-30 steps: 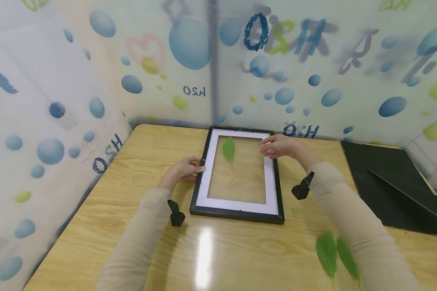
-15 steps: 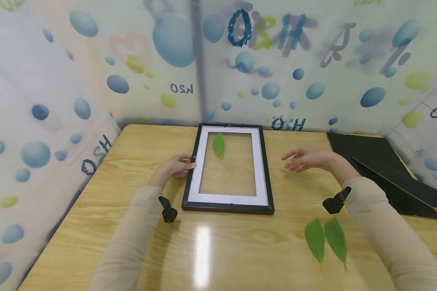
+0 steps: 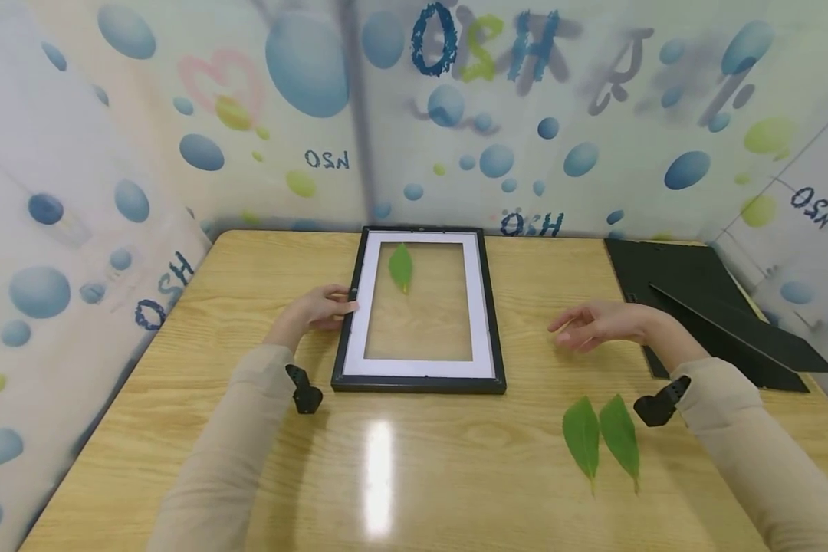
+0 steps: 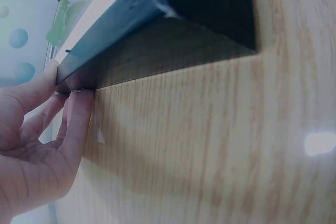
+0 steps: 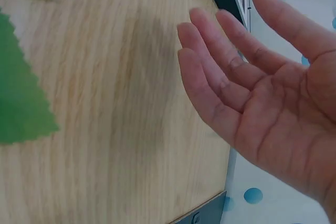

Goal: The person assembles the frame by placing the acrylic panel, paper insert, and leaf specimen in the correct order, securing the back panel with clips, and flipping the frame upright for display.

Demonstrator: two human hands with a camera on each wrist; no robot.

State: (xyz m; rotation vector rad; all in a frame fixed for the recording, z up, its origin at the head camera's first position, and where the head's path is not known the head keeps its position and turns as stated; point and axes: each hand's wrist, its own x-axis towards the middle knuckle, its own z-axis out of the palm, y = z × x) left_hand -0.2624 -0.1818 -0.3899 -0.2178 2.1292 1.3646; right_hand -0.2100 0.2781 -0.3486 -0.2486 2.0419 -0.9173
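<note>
A black picture frame (image 3: 417, 385) with a white mat (image 3: 414, 368) lies on the table, and one green leaf (image 3: 401, 268) sits at the upper left of its window. My left hand (image 3: 315, 308) grips the frame's left side; the left wrist view shows the thumb on the top edge and fingers (image 4: 79, 119) against the outer side. Right of the frame, my right hand (image 3: 603, 323) hovers over the table with nothing in it, its fingers (image 5: 207, 77) relaxed. Two more green leaves, a left one (image 3: 582, 438) and a right one (image 3: 620, 438), lie side by side nearer the front.
A black backing board (image 3: 676, 264) with a raised stand flap (image 3: 738, 326) lies at the right of the wooden table (image 3: 455, 475), partly behind the right forearm. A printed wall sheet (image 3: 414, 138) rises along the back and left edges.
My right hand has moved from over the frame's right side to the right, above bare table. The left hand keeps its hold on the frame. The head view has shifted slightly right.
</note>
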